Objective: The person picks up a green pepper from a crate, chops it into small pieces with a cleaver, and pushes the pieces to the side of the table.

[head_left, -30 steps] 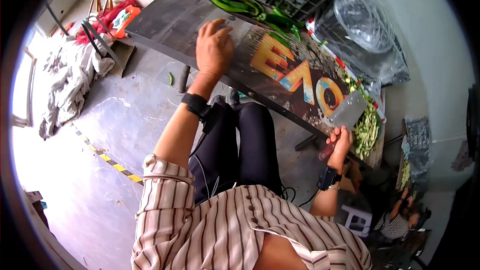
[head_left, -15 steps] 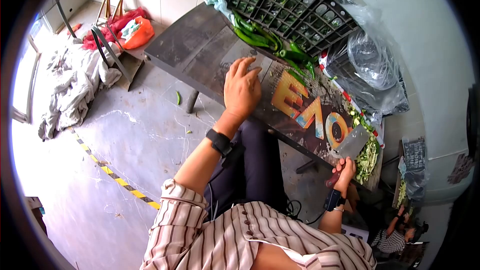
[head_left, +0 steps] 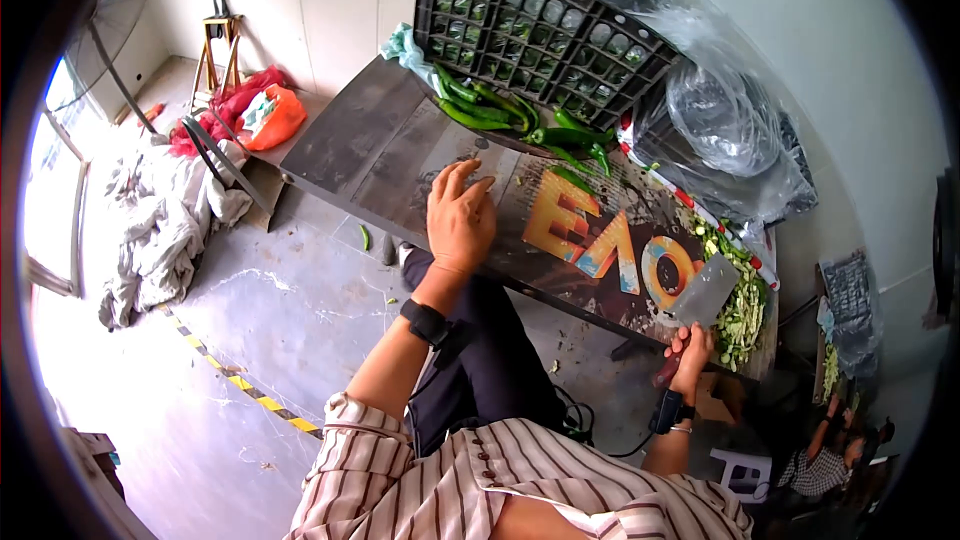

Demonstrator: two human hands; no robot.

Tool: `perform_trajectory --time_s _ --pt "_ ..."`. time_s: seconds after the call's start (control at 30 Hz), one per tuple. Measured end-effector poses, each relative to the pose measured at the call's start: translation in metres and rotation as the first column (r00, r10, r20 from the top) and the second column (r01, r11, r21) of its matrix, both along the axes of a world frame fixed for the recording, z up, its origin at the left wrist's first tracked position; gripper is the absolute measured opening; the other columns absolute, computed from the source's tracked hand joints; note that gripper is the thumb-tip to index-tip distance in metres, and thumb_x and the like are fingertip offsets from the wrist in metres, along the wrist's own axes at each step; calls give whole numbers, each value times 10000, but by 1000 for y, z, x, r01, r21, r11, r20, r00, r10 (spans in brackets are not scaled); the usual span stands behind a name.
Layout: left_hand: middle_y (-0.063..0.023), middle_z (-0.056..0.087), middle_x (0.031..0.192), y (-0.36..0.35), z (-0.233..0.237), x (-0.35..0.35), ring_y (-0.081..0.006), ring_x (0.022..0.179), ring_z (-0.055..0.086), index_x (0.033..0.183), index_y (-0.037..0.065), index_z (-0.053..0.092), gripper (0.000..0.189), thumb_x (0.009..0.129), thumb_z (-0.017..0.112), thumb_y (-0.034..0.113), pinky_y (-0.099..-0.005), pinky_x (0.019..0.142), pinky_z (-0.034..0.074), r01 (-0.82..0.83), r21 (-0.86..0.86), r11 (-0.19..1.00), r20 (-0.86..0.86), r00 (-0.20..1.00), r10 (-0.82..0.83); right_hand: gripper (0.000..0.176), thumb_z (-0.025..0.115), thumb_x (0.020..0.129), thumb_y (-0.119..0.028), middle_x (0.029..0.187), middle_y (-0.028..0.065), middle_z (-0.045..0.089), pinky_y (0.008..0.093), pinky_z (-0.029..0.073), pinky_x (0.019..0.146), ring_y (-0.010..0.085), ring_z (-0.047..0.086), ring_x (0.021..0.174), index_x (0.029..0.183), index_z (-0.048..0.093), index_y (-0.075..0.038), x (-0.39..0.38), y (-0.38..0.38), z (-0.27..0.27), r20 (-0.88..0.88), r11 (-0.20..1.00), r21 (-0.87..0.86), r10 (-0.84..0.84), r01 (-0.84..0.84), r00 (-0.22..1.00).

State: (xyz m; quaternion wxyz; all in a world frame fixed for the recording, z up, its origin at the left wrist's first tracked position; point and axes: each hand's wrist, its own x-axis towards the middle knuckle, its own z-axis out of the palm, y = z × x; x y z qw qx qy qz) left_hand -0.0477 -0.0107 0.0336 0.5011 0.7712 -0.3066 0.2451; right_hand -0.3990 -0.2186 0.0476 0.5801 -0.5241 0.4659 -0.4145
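Observation:
My left hand (head_left: 462,222) hovers at the near edge of the dark table, fingers loosely bent and apart, with nothing visible in them. In my right hand (head_left: 692,352) is the handle of a cleaver (head_left: 706,290), whose broad blade lies over the table's right part, by the painted letters. Beside the blade is a heap of chopped green pepper (head_left: 740,315). Whole green chili peppers (head_left: 480,105) are gathered at the table's far side, and a few lie nearer the letters.
A black plastic crate (head_left: 540,25) stands tilted behind the peppers, with clear plastic bags (head_left: 715,120) to its right. Grey cloth (head_left: 165,230) and an orange bag (head_left: 275,120) lie on the floor at left. Another person (head_left: 825,460) is at the lower right.
The view has shifted slightly, so the table sits lower and further left. My left hand has drawn a little toward me. My right hand keeps the cleaver in nearly the same place.

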Motion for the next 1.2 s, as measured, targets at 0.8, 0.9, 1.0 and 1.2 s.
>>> perform_trajectory --time_s 0.8,0.9,1.0,1.2 --pt "-69 660 1123 -5 54 28 -280 1172 532 1034 99 711 267 779 682 172 -443 1057 322 115 375 920 93 983 -160 154 509 985 -238 723 16 487 281 411 386 108 455 461 1028 473 -94 -9 -1 -7 152 989 67 121 -132 981" --pt "-62 671 1097 -21 55 58 -266 1143 542 1058 115 701 284 781 673 165 -423 1025 337 40 501 864 131 984 -121 194 481 986 -230 715 32 478 288 420 381 117 448 442 1069 464 -57 -6 1 -5 157 990 71 110 -122 982" --pt "-48 670 1091 -37 34 93 -252 1140 541 1067 132 699 284 787 651 141 -415 1011 335 -37 572 819 180 980 -82 197 474 991 -222 713 33 477 292 423 386 118 450 442 1088 465 -51 -6 4 -2 172 991 69 101 -114 980" --pt "-34 649 1122 -58 24 114 -233 1161 510 1101 139 678 332 770 667 114 -412 993 335 -126 707 696 152 988 25 174 468 997 -214 714 44 479 297 426 393 127 452 443 1048 454 -48 -6 5 2 152 988 90 111 -126 982"
